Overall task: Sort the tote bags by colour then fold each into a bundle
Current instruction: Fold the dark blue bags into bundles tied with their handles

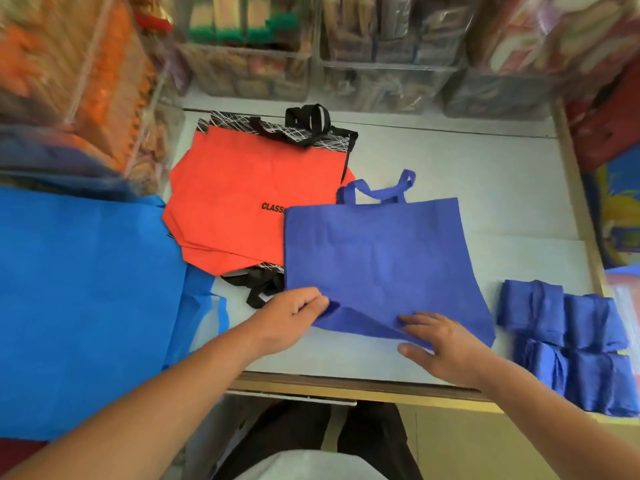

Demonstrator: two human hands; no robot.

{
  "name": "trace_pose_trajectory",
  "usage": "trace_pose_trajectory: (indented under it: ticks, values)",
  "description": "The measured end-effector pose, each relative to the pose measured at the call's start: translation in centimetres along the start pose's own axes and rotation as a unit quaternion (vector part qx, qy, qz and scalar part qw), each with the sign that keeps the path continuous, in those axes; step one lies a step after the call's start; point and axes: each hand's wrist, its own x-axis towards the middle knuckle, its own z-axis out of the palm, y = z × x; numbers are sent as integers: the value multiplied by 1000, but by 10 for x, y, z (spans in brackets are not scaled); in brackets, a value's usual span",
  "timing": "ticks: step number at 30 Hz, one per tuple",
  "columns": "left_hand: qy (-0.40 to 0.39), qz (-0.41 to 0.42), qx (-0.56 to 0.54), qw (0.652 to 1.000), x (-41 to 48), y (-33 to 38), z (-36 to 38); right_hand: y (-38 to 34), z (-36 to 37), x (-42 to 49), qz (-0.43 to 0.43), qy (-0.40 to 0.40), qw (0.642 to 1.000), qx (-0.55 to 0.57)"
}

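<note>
On worktop [485, 188], left hand [291, 318] is pinching purple tote [377, 258] corner, right hand [440, 344] pressing open-palmed; fold needs edges kept aligned.

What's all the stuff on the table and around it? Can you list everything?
Purple-blue tote bag: one, flat on the table centre, handles pointing away, both hands on its near edge.
Folded bundles: about four, same purple-blue, near right of the table.
Orange tote bags: a stack, count unclear, black handles and patterned trim, left of centre, partly under the purple-blue bag.
Bright blue tote bags: large pile, count unclear, far left.
Table: one, pale top, wooden edge.
Clear bins: several, blurred contents, along the back.
Left hand: pinching the bag's near left corner.
Right hand: fingers spread on the bag's near edge.
</note>
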Motion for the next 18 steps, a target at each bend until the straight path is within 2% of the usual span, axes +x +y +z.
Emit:
trace_pose_trajectory:
  ticks: [3,6,10,12,14,16,18]
  values:
    - [16,-31,-67,997,-11,-1,-14,-2,-16,-4,53,24,991,121]
    - [1,-41,-8,999,-19,-10,-16,-10,-32,-8,82,-32,982,169]
    - [135,-51,17,989,-13,-19,-14,-6,-55,-9,100,-78,983,136]
    - [186,-63,41,980,-6,-21,-18,5,-66,-15,106,-69,976,180]
    - [214,-85,51,972,2,-24,-19,21,-74,-18,122,-45,953,274]
    - [253,-105,48,961,10,-23,-18,32,-74,-17,137,-7,905,403]
    - [299,-125,46,945,21,-26,-15,43,-70,-12,138,49,865,480]
